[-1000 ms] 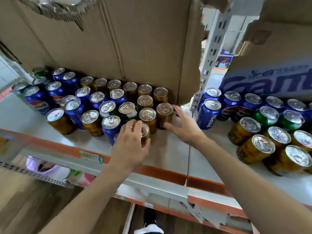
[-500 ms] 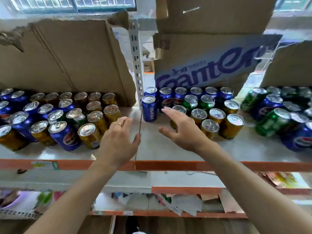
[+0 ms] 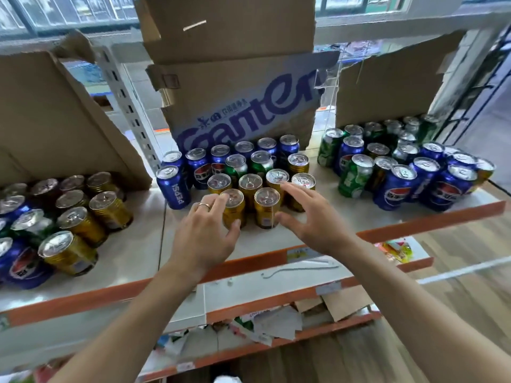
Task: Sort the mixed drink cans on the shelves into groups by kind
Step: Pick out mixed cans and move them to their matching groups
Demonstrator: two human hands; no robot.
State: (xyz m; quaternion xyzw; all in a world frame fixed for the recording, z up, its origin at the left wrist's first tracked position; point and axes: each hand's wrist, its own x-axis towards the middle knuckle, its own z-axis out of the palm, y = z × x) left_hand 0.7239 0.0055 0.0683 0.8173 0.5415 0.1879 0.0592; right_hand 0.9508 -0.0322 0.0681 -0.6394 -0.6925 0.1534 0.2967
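Note:
Mixed cans stand on a white shelf (image 3: 138, 244) in three clusters. In the middle cluster several gold cans stand in front, with blue Pepsi cans (image 3: 174, 186) and green cans (image 3: 236, 164) behind them. My left hand (image 3: 206, 233) touches the front left gold can (image 3: 235, 210), fingers at its top, thumb against its lower side. My right hand (image 3: 307, 217) hovers open with spread fingers beside the front right gold can (image 3: 266, 205), thumb at its side. The left cluster (image 3: 110, 208) mixes gold, blue and green cans. The right cluster (image 3: 395, 186) holds blue and green ones.
A torn Ganten cardboard box (image 3: 243, 106) stands right behind the middle cluster, with more cardboard (image 3: 55, 120) behind the left cans. A perforated shelf post (image 3: 124, 100) rises between them. The shelf has an orange front edge (image 3: 414, 225). The lower shelf (image 3: 276, 322) holds paper scraps.
The view swung right from the left cluster to the middle one. Both hands let go of the left gold cans and moved forward onto the middle cluster's front gold cans.

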